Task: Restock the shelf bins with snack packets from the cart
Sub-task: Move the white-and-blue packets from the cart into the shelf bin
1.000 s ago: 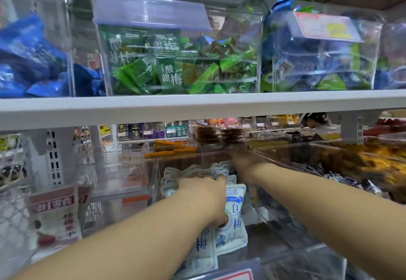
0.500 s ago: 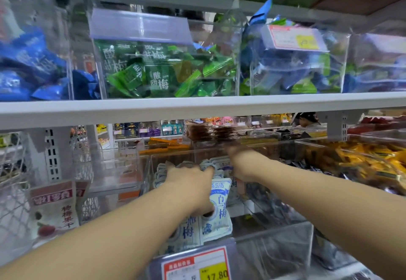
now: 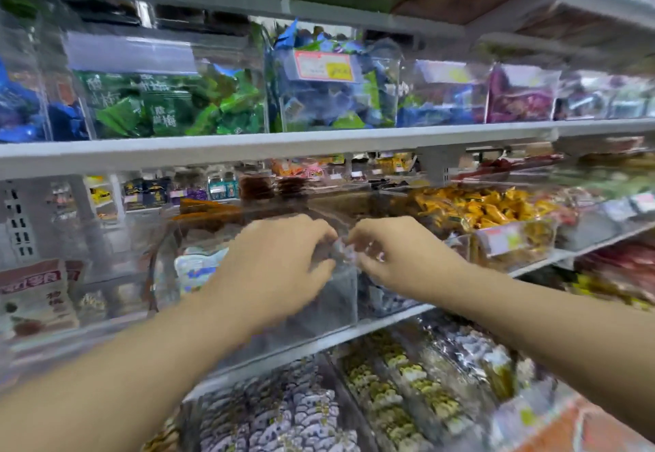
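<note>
Head view: white packets [image 3: 198, 267] lie in the clear bin [image 3: 312, 313] at the middle shelf's [image 3: 390, 320] front edge. Left grip [image 3: 280, 256] and right grip [image 3: 400, 256] meet above its right wall, fingers curled; blur hides what, if anything, they pinch. Packets should probably be laid flat and clear of the wall.

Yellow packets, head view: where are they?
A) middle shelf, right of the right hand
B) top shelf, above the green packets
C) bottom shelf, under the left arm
A: the yellow packets are heaped on the middle shelf, to the right of the right hand.
</note>
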A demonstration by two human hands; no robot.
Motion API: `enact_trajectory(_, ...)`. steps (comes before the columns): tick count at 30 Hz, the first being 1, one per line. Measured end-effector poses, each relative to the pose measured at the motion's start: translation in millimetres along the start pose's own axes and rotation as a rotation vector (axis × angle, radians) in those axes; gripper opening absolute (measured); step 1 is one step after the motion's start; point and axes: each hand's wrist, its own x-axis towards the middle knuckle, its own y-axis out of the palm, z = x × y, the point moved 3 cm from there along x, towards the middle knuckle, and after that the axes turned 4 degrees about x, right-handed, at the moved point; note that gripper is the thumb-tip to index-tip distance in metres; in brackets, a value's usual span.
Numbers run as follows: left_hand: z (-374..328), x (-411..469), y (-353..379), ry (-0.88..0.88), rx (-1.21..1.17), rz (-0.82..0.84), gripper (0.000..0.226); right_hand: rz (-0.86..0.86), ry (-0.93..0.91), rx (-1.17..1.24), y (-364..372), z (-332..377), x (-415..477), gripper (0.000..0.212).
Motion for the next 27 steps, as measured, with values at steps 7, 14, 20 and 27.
enact_trajectory(7,-120.8,-30.0,51.3,0.21,-0.16,0.054,0.034,0.122,0.186,-0.08,-19.8,-53.6,-146.8,0.021)
enact_trajectory(14,-230.5,-51.0,107.7,0.403,-0.279,0.175,0.03,0.315,0.385,-0.202,-38.5,-108.4,-266.3,0.024)
enact_trajectory(20,-275.1,-62.4,170.2,0.46,-0.341,0.371,0.032,0.547,0.537,-0.235,-23.1,-158.2,-322.2,0.04)
enact_trajectory(27,-286.8,-68.0,230.9,0.459,-0.383,0.557,0.035,0.712,0.704,-0.189,25.6,-197.7,-346.3,0.074)
